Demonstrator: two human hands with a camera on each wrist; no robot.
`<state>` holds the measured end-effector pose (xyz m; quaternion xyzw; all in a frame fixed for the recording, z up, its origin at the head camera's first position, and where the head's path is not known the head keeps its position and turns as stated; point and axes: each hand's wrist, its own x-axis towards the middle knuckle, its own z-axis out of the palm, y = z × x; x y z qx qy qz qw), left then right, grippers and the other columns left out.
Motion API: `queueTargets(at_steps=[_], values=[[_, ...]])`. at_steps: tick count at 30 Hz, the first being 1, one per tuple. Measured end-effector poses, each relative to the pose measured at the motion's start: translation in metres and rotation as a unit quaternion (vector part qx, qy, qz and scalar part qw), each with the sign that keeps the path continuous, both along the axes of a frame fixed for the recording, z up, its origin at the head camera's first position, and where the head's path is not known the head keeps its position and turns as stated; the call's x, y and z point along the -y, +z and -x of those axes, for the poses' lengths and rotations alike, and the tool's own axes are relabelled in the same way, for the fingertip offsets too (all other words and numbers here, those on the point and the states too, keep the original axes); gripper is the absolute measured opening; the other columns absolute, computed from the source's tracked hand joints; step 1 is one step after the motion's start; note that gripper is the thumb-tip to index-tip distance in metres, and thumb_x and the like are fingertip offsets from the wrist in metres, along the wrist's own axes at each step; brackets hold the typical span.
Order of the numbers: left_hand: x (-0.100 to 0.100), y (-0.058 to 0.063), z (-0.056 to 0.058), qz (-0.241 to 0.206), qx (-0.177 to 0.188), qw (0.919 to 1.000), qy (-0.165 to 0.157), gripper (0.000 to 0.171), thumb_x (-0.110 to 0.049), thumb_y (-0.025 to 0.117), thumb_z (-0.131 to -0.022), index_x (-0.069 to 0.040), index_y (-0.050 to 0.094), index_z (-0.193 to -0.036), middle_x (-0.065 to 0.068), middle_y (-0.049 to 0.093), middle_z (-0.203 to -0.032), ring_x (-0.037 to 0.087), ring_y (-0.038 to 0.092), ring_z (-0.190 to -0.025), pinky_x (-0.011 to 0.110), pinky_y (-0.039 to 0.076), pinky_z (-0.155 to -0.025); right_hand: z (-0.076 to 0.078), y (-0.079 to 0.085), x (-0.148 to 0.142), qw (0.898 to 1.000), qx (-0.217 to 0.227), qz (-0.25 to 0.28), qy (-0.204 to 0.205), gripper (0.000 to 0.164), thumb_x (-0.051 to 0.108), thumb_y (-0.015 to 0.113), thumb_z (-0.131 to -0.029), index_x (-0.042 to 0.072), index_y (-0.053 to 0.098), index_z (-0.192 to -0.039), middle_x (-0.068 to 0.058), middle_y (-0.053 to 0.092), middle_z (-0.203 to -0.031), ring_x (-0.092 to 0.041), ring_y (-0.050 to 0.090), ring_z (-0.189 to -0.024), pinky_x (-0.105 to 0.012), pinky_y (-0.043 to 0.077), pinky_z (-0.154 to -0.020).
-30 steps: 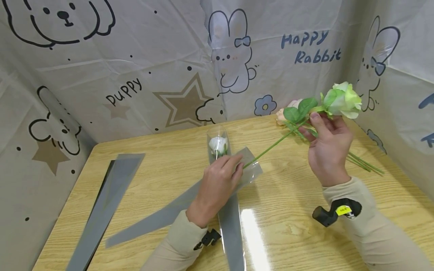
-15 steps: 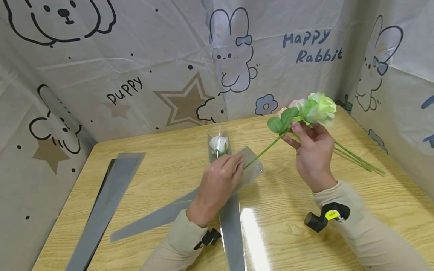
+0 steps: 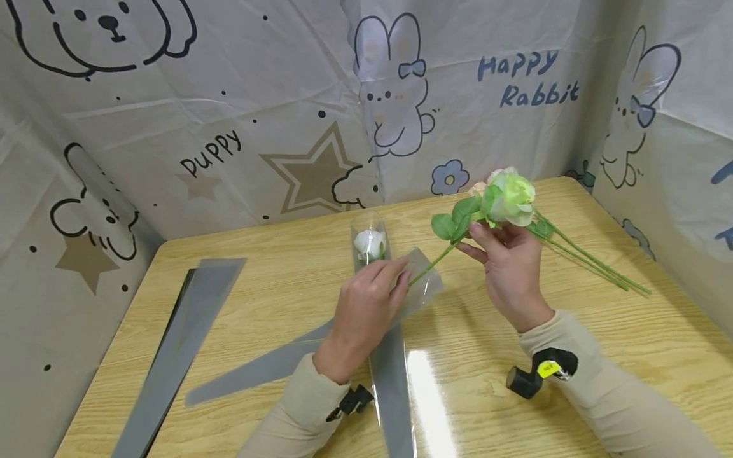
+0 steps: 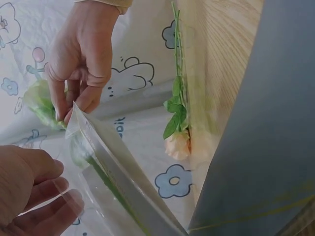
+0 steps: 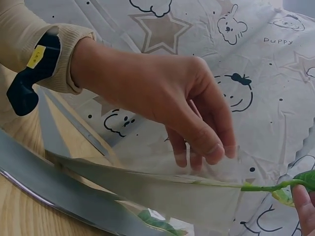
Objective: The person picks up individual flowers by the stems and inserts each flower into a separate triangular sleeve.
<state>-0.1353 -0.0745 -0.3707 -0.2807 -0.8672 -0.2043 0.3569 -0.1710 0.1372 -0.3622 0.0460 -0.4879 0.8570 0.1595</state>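
My right hand (image 3: 515, 273) pinches a pale green rose (image 3: 509, 197), an artificial-looking one, by the stem just under its bloom. The stem slants down to the left into the mouth of a grey-and-clear flower sleeve (image 3: 258, 375). At that mouth my left hand (image 3: 363, 312) grips the sleeve's clear edge with curled fingers. The left wrist view shows the green stem through the clear film. Under my left hand, a second sleeve (image 3: 392, 394) lies lengthwise on the table, with a white rose (image 3: 369, 245) inside its top end.
Flat grey sleeves (image 3: 172, 356) lie stacked at the table's left side. Behind my right hand lie more flowers, their green stems (image 3: 595, 261) pointing right; a peach bloom (image 4: 177, 145) shows in the left wrist view. A printed cloth (image 3: 286, 83) walls in the table's back and sides.
My right hand has moved left and down, bringing the rose closer to the sleeve's mouth, and less stem shows outside it. My left hand has stayed nearly still.
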Motion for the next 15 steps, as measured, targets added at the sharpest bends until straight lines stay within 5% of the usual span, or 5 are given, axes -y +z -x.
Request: queueTargets(at_steps=[9,15], values=[[0.0014,0.0031,-0.0013,-0.002,-0.001,1.0,0.0,0.015,-0.009,0.075,-0.094,-0.005,0.078,-0.108,0.008,0.08,-0.093,0.016,0.077,-0.079,0.024,0.063,-0.07,-0.005,-0.0045,0.0065,0.999,-0.001,-0.023,0.039,0.035,-0.007,0.065,-0.096,0.009,0.064,-0.126,-0.001,0.071,-0.112,-0.012,0.075,-0.094,-0.034,0.066,-0.079],[0.002,0.006,-0.0035,-0.004,-0.006,1.0,0.001,0.016,-0.009,0.076,-0.094,-0.005,0.078,-0.109,0.007,0.08,-0.093,0.017,0.077,-0.079,0.026,0.064,-0.07,-0.0079,-0.0094,0.0094,0.995,-0.02,-0.084,0.055,0.035,-0.007,0.063,-0.097,0.01,0.061,-0.128,0.001,0.071,-0.115,-0.012,0.074,-0.103,-0.036,0.066,-0.083]])
